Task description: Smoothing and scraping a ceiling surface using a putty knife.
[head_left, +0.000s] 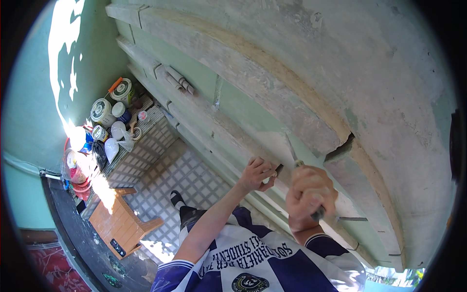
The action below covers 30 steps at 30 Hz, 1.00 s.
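Observation:
My right hand [311, 192] is wrapped around the handle of a putty knife, blurred by motion. The handle's dark butt shows below the fist, and the thin pale blade [291, 147] points up against the green wall panel [270, 129] between two ledges. Just left of it, my left hand [259, 174] is curled at the lower ledge [233, 134], fingers bent together; what they hold, if anything, is hidden. A small dark patch [279, 168] shows beside those fingertips; I cannot tell whether it is a gap or an object.
Sanded, whitish stepped ledges [209, 46] curve across the wall. Rolled grey sheets [179, 80] rest on one. At left, paint buckets [102, 112], bags [112, 148] and tubs crowd a low surface. A brown plastic stool [114, 221] stands on the tiled floor [163, 177].

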Available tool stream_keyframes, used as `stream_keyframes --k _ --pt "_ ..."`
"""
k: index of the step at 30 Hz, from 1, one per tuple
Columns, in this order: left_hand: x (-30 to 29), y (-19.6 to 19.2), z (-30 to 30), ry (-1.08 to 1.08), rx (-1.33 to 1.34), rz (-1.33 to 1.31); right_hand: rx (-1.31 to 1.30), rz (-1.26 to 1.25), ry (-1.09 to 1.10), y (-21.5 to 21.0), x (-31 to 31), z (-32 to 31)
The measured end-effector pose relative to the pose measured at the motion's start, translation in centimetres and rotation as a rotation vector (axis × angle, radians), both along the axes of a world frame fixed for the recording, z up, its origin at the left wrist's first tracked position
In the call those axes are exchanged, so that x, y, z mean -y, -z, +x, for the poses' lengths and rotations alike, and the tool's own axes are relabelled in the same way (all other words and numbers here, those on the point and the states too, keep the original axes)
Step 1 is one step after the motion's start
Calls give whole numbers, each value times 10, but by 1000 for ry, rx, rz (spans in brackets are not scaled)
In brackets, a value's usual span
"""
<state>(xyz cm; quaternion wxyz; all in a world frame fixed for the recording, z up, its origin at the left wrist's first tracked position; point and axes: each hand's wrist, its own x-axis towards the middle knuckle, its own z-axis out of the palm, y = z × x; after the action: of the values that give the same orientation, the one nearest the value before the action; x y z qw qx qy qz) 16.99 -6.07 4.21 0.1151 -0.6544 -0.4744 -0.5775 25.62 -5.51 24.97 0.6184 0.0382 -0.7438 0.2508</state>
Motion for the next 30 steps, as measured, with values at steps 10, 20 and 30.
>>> stream_keyframes --k 10,20,30 --pt "-2 -4 8 22 17 6 -10 17 114 0 -8 -11" --pt "-1 4 5 3 3 -8 -62 33 60 -4 -3 5" --pt "-3 11 2 19 -25 12 -21 29 26 -9 16 3"
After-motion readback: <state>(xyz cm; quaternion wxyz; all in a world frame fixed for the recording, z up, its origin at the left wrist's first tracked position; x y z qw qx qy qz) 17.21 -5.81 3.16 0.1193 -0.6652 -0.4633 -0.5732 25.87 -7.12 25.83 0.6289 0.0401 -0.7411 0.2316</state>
